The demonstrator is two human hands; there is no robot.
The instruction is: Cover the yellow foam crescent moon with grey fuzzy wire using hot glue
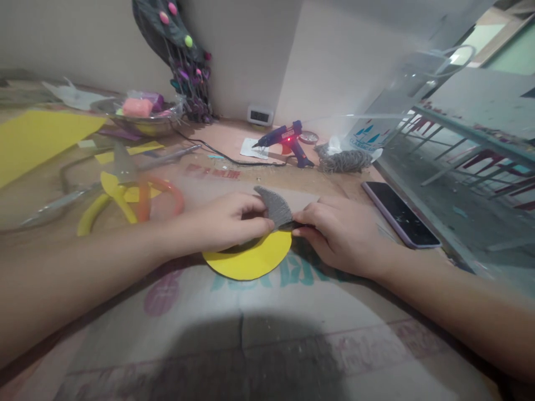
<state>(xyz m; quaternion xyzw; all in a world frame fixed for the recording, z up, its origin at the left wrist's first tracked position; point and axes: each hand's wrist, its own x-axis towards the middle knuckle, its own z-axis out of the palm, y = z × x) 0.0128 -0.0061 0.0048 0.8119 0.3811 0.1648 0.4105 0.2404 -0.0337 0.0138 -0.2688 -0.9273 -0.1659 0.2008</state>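
Observation:
A grey crescent-shaped piece (275, 207) with a ribbed, yarn-like surface stands over a round yellow sheet (251, 264) on the cardboard. My left hand (234, 220) pinches the grey piece from the left, thumb in front and fingers behind. From the right, the thumb and forefinger of my right hand (334, 231) close on its lower right end, at the edge of the yellow sheet. Part of the yellow sheet is hidden behind my left hand and the grey piece.
Beyond my hands, a blue glue gun (288, 139) with a lit red light stands near a grey yarn bundle (345, 160). A phone (401, 214) lies at right. Yellow-handled scissors (111, 195), orange-handled scissors (161, 195) and a metal bowl (148, 127) are at left.

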